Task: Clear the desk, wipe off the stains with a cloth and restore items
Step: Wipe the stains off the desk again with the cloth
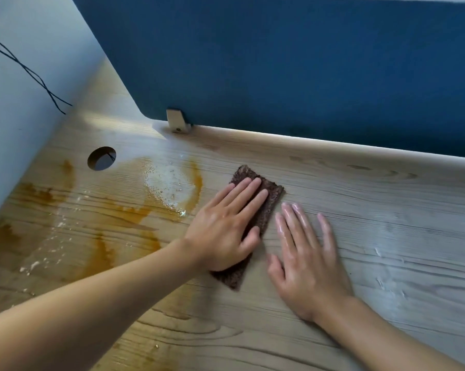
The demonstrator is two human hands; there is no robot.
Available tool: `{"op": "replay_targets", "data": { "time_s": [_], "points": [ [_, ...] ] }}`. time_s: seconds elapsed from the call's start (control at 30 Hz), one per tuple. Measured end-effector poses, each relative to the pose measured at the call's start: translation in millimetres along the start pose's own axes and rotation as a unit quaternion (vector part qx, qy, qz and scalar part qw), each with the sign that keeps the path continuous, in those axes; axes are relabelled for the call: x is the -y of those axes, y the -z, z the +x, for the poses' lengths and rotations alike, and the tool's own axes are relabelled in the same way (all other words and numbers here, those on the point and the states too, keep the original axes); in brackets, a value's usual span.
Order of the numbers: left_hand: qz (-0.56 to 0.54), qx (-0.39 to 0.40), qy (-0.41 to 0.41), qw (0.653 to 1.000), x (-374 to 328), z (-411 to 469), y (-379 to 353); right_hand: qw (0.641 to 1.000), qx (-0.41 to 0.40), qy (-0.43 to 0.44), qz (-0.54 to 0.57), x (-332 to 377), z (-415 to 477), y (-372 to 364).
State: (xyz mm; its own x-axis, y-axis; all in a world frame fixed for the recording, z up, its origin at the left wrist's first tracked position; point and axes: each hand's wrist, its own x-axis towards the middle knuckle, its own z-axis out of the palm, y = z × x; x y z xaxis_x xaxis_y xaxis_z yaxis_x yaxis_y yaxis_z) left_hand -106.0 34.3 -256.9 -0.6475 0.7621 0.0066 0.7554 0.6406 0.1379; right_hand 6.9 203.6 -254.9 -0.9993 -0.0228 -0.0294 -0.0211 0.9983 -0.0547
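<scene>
The left hand lies flat on a dark brown, rough-woven rectangular cloth, fingers straight and close together, thumb on the cloth's near edge; the cloth rests near the middle of the pale wood-grain desk. The right hand lies palm-down on bare desk just beside the cloth at its 4 o'clock, fingers straight and spread, glistening wet, holding nothing. Orange-brown stains and a shiny wet patch spread at 9 o'clock from the cloth; a round cable hole sits at 10 o'clock; a blue fabric partition stands at 12, held by a pale bracket.
</scene>
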Motion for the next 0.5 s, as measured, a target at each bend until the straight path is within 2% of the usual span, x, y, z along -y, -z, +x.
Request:
{"op": "replay_targets", "data": {
  "time_s": [0.07, 0.17, 0.27, 0.33, 0.43, 0.5],
  "points": [
    [-0.002, -0.021, 0.041, 0.999, 20.3, 27.0, 1.2, 1.000, -0.003, 0.004, -0.001, 0.6, 1.4, -0.6],
    [0.002, -0.023, 0.173, 0.985, 42.8, 68.5, 5.4, 1.000, -0.005, 0.000, -0.001, 0.4, 1.1, 0.5],
    [0.010, -0.040, 0.208, 0.977, 24.3, 62.0, 1.7, 1.000, -0.001, 0.002, -0.001, 0.4, 1.4, -0.6],
    [0.012, -0.052, 0.144, 0.988, -2.6, 24.7, -0.6, 1.000, -0.004, 0.000, 0.006, -0.4, 1.5, -1.3],
    [0.001, -0.014, -0.019, 1.000, -25.5, -30.7, 0.1, 1.000, -0.005, 0.005, 0.001, 0.2, 1.5, -0.9],
    [-0.003, 0.009, -0.060, 0.998, -9.7, -31.1, 1.2, 1.000, -0.006, 0.004, -0.001, 0.5, 1.5, -0.8]
  ]
}}
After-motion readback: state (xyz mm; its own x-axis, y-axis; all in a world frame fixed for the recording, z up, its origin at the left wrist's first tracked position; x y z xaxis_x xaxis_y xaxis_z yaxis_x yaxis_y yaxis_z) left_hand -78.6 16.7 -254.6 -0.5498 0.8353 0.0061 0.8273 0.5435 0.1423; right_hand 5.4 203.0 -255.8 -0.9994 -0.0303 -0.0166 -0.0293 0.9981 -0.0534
